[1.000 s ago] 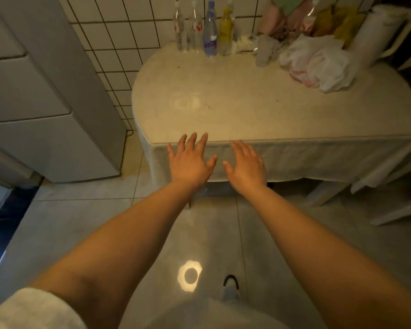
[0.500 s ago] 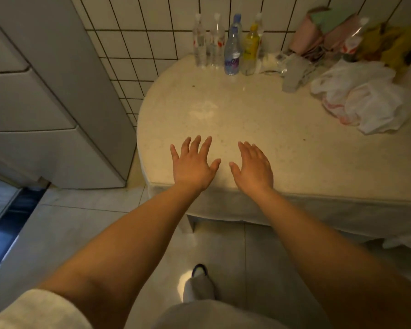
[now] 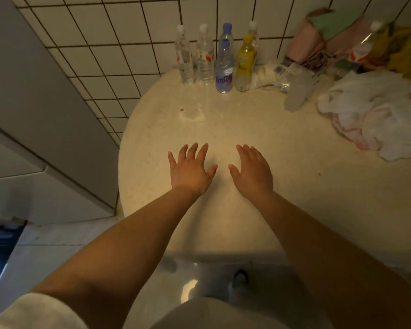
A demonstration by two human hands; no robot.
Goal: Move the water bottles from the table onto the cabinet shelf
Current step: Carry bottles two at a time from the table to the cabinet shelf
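Two empty hands reaching out over the table, bottles standing far off by the wall.

Nearest, the left hand (image 3: 190, 168) and the right hand (image 3: 253, 170) are hovering side by side over the near middle of the table (image 3: 294, 198), palms down, fingers spread wide, holding nothing. Well beyond the fingertips, at the far edge against the tiled wall (image 3: 119, 43), two clear bottles (image 3: 195, 59), a blue-capped bottle (image 3: 224, 65) and a yellow bottle (image 3: 244, 64) are standing upright in a tight row. To the right, a white plastic bag (image 3: 375, 115) is lying crumpled.
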